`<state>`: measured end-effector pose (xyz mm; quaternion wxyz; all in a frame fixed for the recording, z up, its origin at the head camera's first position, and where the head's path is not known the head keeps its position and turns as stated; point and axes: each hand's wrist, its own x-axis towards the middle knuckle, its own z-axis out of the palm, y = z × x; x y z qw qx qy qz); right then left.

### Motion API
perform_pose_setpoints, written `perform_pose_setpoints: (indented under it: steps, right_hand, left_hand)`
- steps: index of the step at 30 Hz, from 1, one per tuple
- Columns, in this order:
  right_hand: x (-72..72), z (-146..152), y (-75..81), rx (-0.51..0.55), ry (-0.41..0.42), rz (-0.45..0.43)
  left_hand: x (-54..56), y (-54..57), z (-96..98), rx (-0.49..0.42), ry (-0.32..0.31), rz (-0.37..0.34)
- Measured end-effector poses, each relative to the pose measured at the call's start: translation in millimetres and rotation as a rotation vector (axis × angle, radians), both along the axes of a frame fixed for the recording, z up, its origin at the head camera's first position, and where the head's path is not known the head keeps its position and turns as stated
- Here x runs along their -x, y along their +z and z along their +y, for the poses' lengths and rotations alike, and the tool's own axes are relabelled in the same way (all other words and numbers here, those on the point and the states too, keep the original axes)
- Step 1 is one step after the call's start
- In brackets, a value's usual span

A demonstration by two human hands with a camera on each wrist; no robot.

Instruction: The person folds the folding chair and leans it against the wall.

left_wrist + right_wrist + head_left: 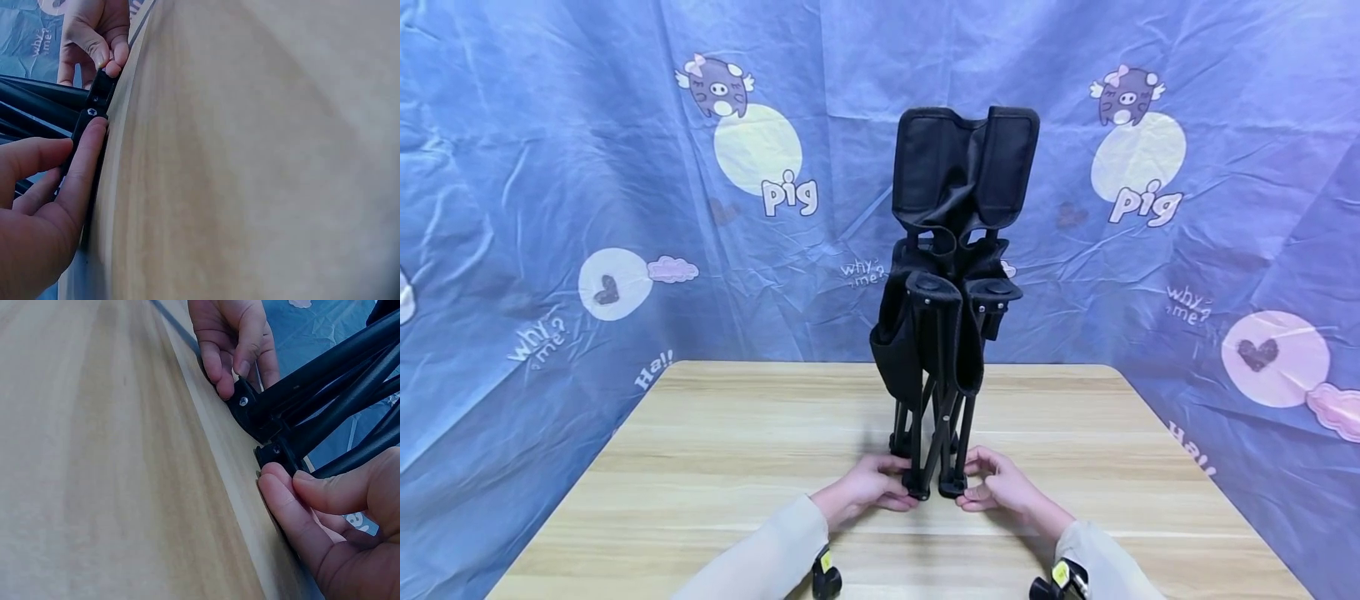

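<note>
A black folding camp chair [951, 333] stands upright on the wooden table, its tube legs drawn close together and its fabric hanging in folds. My left hand [876, 483] pinches the left front foot between thumb and fingers, low against the tabletop. Opposite it, my right hand [992, 483] holds the right front foot the same way. In the left wrist view, a foot bracket [92, 112] with a screw shows beside the left fingertips. Seen from the right wrist, the two front feet [275, 450] sit close together near the table surface.
The pale wooden table [737, 433] reaches back to a blue cloth backdrop [820, 167] printed with pigs and words. Cloth also hangs along both sides. A small camera [826, 575] is strapped at the left wrist, another [1060, 577] at the right.
</note>
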<state>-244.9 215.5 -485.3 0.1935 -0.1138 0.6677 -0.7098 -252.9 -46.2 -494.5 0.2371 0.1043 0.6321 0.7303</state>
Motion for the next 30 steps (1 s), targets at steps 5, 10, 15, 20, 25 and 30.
perform_pose_setpoints:
  steps: [5, 10, 15, 20, 25, 30]
  right_hand:
    - [4.4, -2.1, 0.9, -0.013, -0.012, 0.006]
    - [10.6, -3.8, 1.5, -0.014, -0.042, -0.001]
    - [17.6, -6.6, 2.5, -0.029, -0.065, 0.007]
    - [22.7, -9.1, 4.2, -0.032, -0.089, 0.003]
    - [30.6, -10.7, 2.4, -0.027, -0.113, 0.005]
    - [37.8, -11.8, 0.8, -0.026, -0.142, -0.004]
  left_hand:
    - [5.8, -1.2, 0.6, 0.010, 0.010, 0.003]
    - [11.0, -1.2, 1.8, 0.019, 0.022, 0.008]
    - [17.1, -0.2, 2.8, 0.013, 0.039, 0.012]
    - [23.7, 0.5, 3.5, 0.007, 0.053, 0.010]
    - [30.2, 0.2, 4.4, 0.000, 0.075, 0.008]
    - [36.3, -0.6, 5.5, -0.008, 0.093, 0.010]
